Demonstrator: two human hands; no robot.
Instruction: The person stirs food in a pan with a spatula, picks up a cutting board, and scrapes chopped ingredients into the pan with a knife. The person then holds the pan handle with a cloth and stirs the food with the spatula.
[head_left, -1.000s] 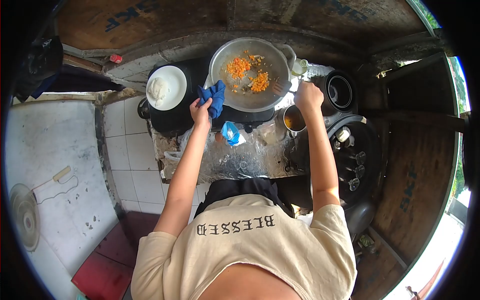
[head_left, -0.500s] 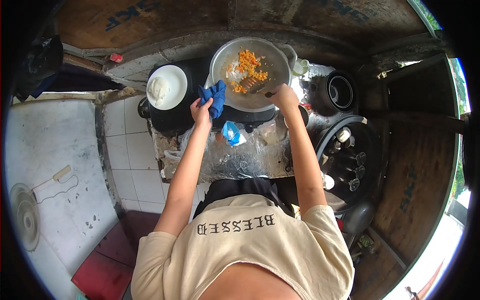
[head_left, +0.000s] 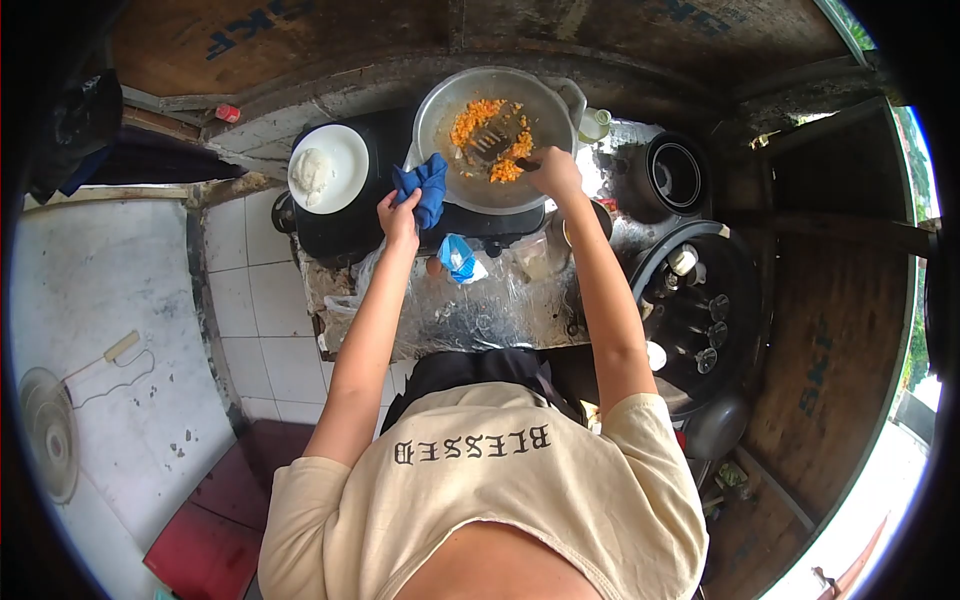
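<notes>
My left hand (head_left: 399, 215) is closed round a folded blue cloth (head_left: 428, 188), pressed against the left handle side of a large metal pan (head_left: 455, 98). In my right hand (head_left: 556, 172) is the dark handle of a slotted spatula (head_left: 489, 143), whose blade lies inside the pan. Small orange chopped pieces (head_left: 478, 117) are spread in an arc around the blade. The pan rests on a black stove (head_left: 385, 235), and the cloth hides the handle beneath it.
A white plate (head_left: 348, 175) with a white mound stands left of the pan. Nearer me are a blue-and-white packet (head_left: 456, 258) and a clear plastic bag (head_left: 535, 257). On the right are a bottle (head_left: 594, 125), a black pot (head_left: 675, 172) and a dark basin (head_left: 735, 270) holding glasses.
The spatula has moved through the pan, and the orange pieces are now spread in an arc with white bits mixed in. My left hand still holds the cloth at the pan's side.
</notes>
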